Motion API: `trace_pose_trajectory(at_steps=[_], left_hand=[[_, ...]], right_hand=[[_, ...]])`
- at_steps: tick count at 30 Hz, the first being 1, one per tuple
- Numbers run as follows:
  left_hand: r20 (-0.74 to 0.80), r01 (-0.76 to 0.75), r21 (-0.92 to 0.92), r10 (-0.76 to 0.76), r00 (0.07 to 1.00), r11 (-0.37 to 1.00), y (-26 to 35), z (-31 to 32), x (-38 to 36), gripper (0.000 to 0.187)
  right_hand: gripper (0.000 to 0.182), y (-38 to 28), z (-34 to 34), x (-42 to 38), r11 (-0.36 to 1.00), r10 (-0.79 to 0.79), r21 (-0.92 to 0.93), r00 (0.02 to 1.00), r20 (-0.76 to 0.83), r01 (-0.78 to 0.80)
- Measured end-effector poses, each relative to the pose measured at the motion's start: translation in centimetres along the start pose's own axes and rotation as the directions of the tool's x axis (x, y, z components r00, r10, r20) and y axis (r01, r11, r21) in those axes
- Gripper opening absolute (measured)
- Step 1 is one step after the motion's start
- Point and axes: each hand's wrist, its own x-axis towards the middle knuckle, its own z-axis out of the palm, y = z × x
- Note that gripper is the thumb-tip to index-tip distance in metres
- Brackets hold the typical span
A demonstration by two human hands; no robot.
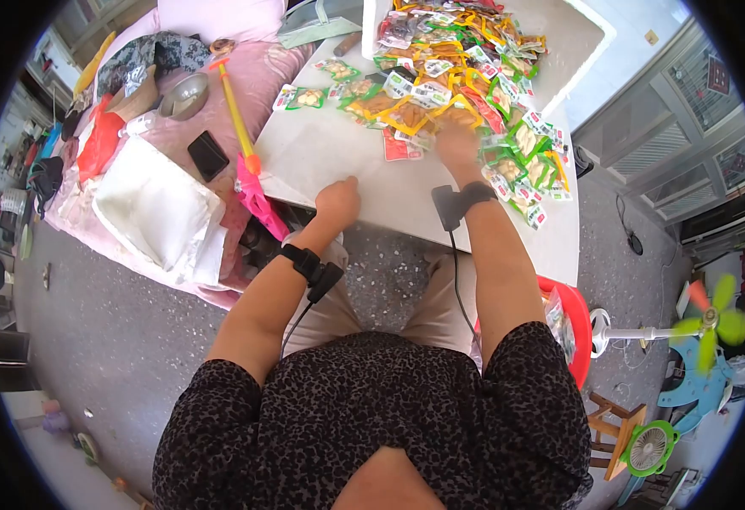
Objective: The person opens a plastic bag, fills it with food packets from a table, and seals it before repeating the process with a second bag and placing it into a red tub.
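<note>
A heap of small snack packets point(440, 68) in yellow, green, red and clear wrapping covers the far and right part of the white table point(304, 153). My right hand point(457, 140) reaches to the near edge of the heap, beside yellow-edged packets; its fingers are blurred, and what they touch cannot be made out. My left hand point(338, 202) rests at the table's near edge, curled closed, with nothing visible in it. A few green packets point(307, 98) lie apart at the left of the heap. Both wrists wear black straps with cables.
Left of the table, a pink-covered bed point(253, 76) holds a white foam box point(155, 204), a phone point(208, 155), a metal bowl point(184, 96) and a yellow-and-pink stick point(236, 110). A red tub point(578, 331) stands under the table's right corner. A fan point(710, 319) is at right.
</note>
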Motion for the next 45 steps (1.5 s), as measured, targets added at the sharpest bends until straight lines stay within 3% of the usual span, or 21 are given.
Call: trace_pose_trajectory(at_steps=[2,5,7,8,12,15,16,20,23,26,29,30,31,33,35,37,40,42,44,45], left_hand=[[0.033,0.040,-0.005,-0.039,0.999,0.999,0.2,-0.4,0.3,0.017],[0.038,0.018,-0.063,-0.015,0.999,0.998,0.1,-0.5,0.3,0.019],[0.024,0.023,-0.109,-0.021,0.999,0.994,0.2,-0.3,0.3,0.020],[0.016,0.023,-0.133,-0.021,1.000,0.991,0.4,-0.1,0.4,0.021],[0.044,0.030,-0.177,-0.022,0.999,0.984,1.3,0.5,0.5,0.022],[0.044,0.026,-0.210,-0.017,0.999,0.977,2.1,0.3,0.1,0.021],[0.049,0.026,-0.219,-0.016,0.999,0.975,2.2,0.4,0.1,0.021],[0.081,0.043,-0.246,-0.024,0.996,0.968,2.5,0.3,0.2,0.025],[0.107,0.066,-0.282,-0.037,0.994,0.957,2.5,-0.1,0.3,0.026],[0.066,0.042,-0.320,-0.022,0.998,0.946,1.8,0.5,0.4,0.026],[0.046,0.021,-0.329,-0.006,0.999,0.944,2.1,0.7,0.2,0.025],[0.060,0.015,-0.309,0.004,0.998,0.951,2.2,0.6,0.1,0.025],[0.074,0.008,-0.289,0.014,0.997,0.957,2.5,0.4,0.0,0.024],[0.097,-0.001,-0.269,0.028,0.995,0.963,3.0,0.4,-0.2,0.022],[0.113,-0.003,-0.265,0.034,0.993,0.964,3.3,0.4,-0.4,0.021],[0.070,-0.056,-0.216,0.072,0.995,0.975,3.6,0.0,-0.8,0.021],[0.069,-0.076,-0.168,0.089,0.994,0.983,4.3,-1.0,-1.2,0.020],[0.022,-0.113,-0.179,0.119,0.993,0.977,4.5,-1.3,-1.2,0.020],[-0.091,-0.193,-0.221,0.176,0.980,0.956,4.4,-0.7,-1.4,0.020],[-0.183,-0.212,-0.158,0.182,0.966,0.964,4.2,0.1,-1.0,0.020]], right_hand=[[0.015,1.8,0.7,0.6,0.967,0.005,0.255,0.992,-0.128,0.028],[0.011,2.0,-3.8,-1.3,0.845,0.086,0.531,0.962,-0.258,0.067],[0.012,0.8,-7.9,-3.7,0.424,0.265,0.901,0.964,-0.027,-0.091],[0.012,0.6,-8.9,-5.0,0.150,0.305,0.975,0.946,0.112,-0.164],[0.020,0.8,-8.2,-8.6,-0.272,0.105,0.937,0.961,0.256,-0.220],[0.025,-0.7,-8.1,-10.7,-0.582,0.010,0.729,0.894,0.448,-0.359],[0.028,-1.4,-8.0,-11.2,-0.620,0.000,0.710,0.905,0.426,-0.334],[0.028,-2.1,-6.2,-12.1,-0.687,-0.042,0.642,0.901,0.432,-0.340],[0.027,-1.4,-4.4,-12.5,-0.665,0.026,0.660,0.872,0.489,-0.350],[0.025,-0.4,-2.5,-13.0,-0.739,0.043,0.589,0.849,0.527,-0.328],[0.024,-0.1,-1.4,-13.8,-0.704,0.074,0.628,0.844,0.531,-0.333],[0.024,-0.4,-1.6,-14.1,-0.380,0.137,0.852,0.889,0.436,-0.359],[0.023,-1.1,-1.8,-14.7,0.002,0.157,0.944,0.933,0.324,-0.329],[0.027,-2.4,-1.9,-15.6,0.282,0.160,0.914,0.954,0.254,-0.291],[0.038,-4.0,-1.8,-16.0,0.066,0.202,0.930,0.917,0.343,-0.362],[0.039,-4.4,-1.3,-16.0,-0.013,0.180,0.918,0.902,0.393,-0.397],[0.028,-4.7,-2.2,-15.4,0.121,0.091,0.854,0.862,0.499,-0.507],[0.021,-4.6,-5.4,-14.1,0.265,0.066,0.703,0.740,0.670,-0.660],[0.018,-5.1,-4.7,-13.6,0.144,0.050,0.756,0.768,0.638,-0.638],[0.017,-5.4,-4.1,-13.4,0.083,0.046,0.777,0.781,0.623,-0.625]])
